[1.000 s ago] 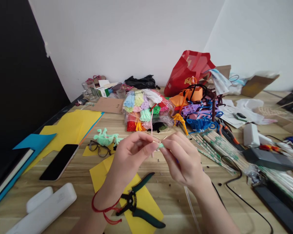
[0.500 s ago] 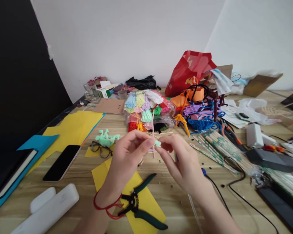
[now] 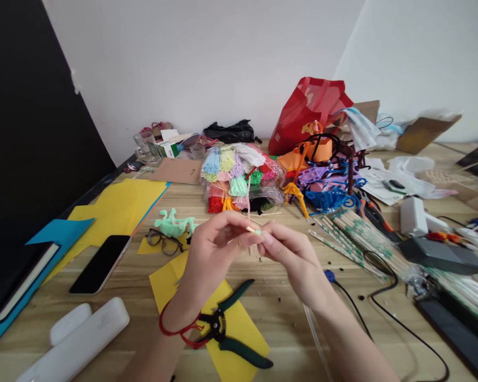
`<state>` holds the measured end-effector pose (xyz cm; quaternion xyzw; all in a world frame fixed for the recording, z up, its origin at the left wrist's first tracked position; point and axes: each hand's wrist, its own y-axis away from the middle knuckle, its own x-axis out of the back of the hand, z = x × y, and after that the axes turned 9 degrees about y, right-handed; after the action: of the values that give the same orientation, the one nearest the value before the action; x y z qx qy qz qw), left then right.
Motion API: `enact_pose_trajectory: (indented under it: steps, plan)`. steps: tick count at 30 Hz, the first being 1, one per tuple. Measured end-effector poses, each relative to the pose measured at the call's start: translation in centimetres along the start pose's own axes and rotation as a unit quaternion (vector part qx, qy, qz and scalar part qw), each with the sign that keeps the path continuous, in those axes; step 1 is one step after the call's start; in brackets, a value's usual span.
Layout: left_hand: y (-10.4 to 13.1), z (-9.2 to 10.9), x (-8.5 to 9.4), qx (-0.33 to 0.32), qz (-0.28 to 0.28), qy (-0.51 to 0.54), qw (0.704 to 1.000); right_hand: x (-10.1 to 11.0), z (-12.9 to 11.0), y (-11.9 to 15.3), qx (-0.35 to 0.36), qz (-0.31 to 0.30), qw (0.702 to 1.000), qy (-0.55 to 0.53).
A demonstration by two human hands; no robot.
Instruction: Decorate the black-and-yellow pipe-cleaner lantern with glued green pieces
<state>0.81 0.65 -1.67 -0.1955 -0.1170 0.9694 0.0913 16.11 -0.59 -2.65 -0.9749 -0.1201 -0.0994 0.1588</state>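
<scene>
My left hand [image 3: 223,241], with a red cord on the wrist, pinches a pale pink stem [image 3: 249,196] that stands up above the fingers. Between both hands' fingertips is a small light green piece [image 3: 258,232], mostly covered. My right hand [image 3: 288,249] is closed on that piece, its thumb and fingers touching my left fingertips. A green figure of fuzzy stems [image 3: 173,224] lies left of my left hand, beside a pair of glasses [image 3: 165,241]. Below the hands, green-handled pliers [image 3: 218,323] rest open on yellow paper [image 3: 242,339].
Bundles of coloured stems [image 3: 239,175] and a red bag [image 3: 310,111] are at the back. Wrapped sticks [image 3: 354,239], orange-handled pliers [image 3: 376,215] and a black cable [image 3: 406,331] lie right. A phone [image 3: 100,264] and white device [image 3: 79,339] lie left.
My hands have come closer together, and my right fingers have closed around the green piece, hiding more of it. The pink stem's lower part is now more covered. The view has shifted slightly.
</scene>
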Motion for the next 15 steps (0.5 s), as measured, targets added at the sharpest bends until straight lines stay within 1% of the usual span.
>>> enact_pose_trajectory:
  steps: [1,2,4,5,6,7,8,9,10,11,12,13,15]
  plan:
    - [-0.13,0.00,0.08,-0.013,-0.010,-0.006,1.000,0.12,0.02,-0.14,-0.035,-0.026,0.997,-0.070]
    - [-0.25,-0.01,0.17,-0.030,-0.019,-0.013,0.999,0.22,0.08,-0.31,-0.065,-0.057,0.987,-0.138]
    - [-0.44,0.00,0.33,-0.063,-0.035,-0.025,0.997,0.34,0.21,-0.64,-0.111,-0.131,0.952,-0.252]
    - [-0.50,0.00,0.41,-0.074,-0.039,-0.028,0.996,0.35,0.26,-0.73,-0.126,-0.165,0.934,-0.291]
    - [-0.54,0.02,0.47,-0.080,-0.041,-0.027,0.996,0.34,0.26,-0.77,-0.131,-0.189,0.922,-0.311]
    - [-0.55,0.06,0.52,-0.078,-0.041,-0.025,0.996,0.30,0.21,-0.73,-0.126,-0.197,0.922,-0.308]
    - [-0.56,0.10,0.56,-0.074,-0.037,-0.021,0.996,0.27,0.12,-0.62,-0.110,-0.183,0.938,-0.274]
    - [-0.55,0.15,0.58,-0.066,-0.030,-0.016,0.997,0.24,-0.01,-0.46,-0.083,-0.147,0.963,-0.209]
    - [-0.54,0.20,0.58,-0.056,-0.025,-0.011,0.998,0.23,-0.15,-0.27,-0.041,-0.093,0.988,-0.117]
    - [-0.53,0.24,0.56,-0.045,-0.020,-0.007,0.999,0.25,-0.28,-0.09,0.013,-0.037,0.999,-0.008]
    - [-0.52,0.27,0.52,-0.034,-0.016,-0.003,0.999,0.29,-0.37,0.06,0.073,0.012,0.992,0.102]
    - [-0.50,0.26,0.46,-0.025,-0.012,-0.002,1.000,0.34,-0.41,0.15,0.132,0.047,0.970,0.200]
    - [-0.46,0.16,0.26,-0.013,-0.002,-0.002,1.000,0.44,-0.31,0.13,0.229,0.081,0.908,0.340]
